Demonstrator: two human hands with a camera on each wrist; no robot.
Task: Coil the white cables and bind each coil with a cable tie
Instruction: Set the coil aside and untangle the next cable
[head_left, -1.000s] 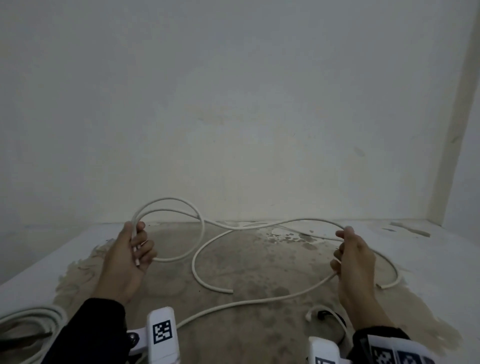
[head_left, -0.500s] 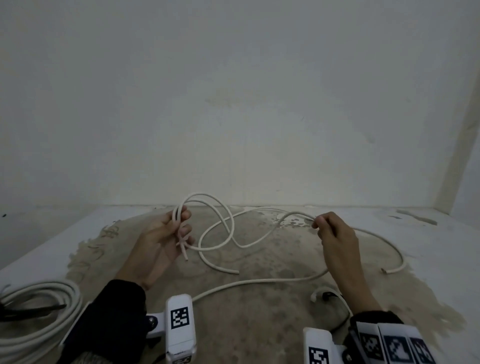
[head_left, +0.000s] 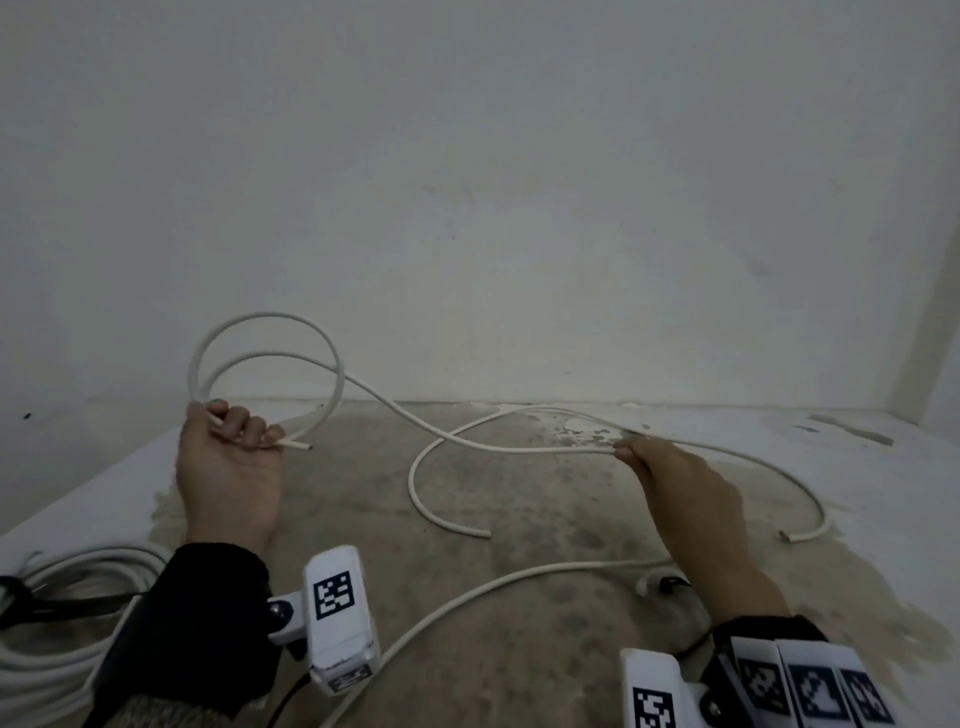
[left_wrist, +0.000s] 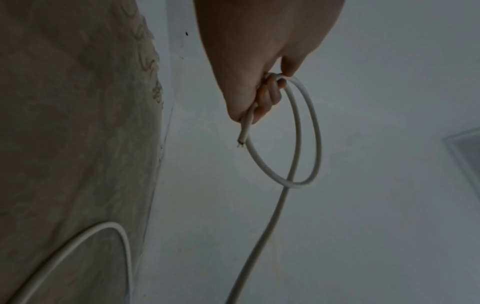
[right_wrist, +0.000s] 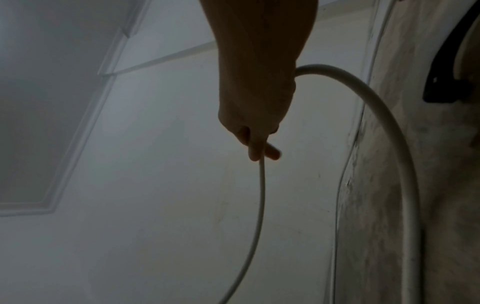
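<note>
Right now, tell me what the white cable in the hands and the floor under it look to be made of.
White cable: likely a smooth, matte plastic jacket over metal wire; it holds springy loops, and the cut end by the left hand shows what look like fine strands. The right hand pinches it without flattening it. Floor: probably bare concrete or cement, rough, mottled grey-brown, with white paint flaking along its edges.

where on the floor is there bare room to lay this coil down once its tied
Bare floor lies between the left hand and the loose cable's curved end. The pale strip along the wall also looks free. Crowded: the coiled bundle at far left, and cable runs plus a black item near the right hand.
</note>
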